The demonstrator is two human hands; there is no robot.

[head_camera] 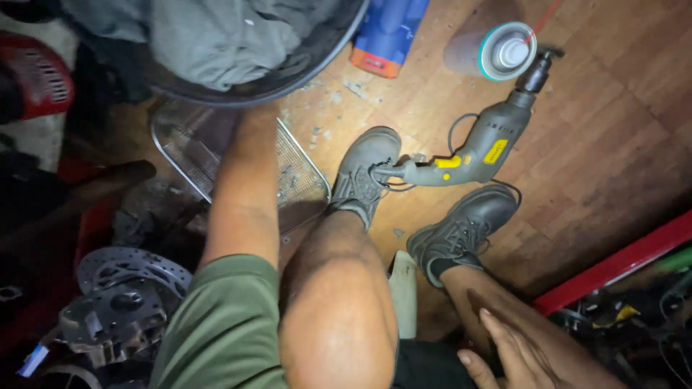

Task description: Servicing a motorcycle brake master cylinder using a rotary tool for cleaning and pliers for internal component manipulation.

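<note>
Right hand (515, 356) rests flat on shin; left arm reaches forward.

wooden floor (613, 144), grey drill (476, 148), spray can (508, 50)

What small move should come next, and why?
Probably draw the left forearm back so its hand shows: it reaches over the wire mesh tray and the hand is hidden under the black tub. The right hand rests open on the shin, away from the drill.
</note>
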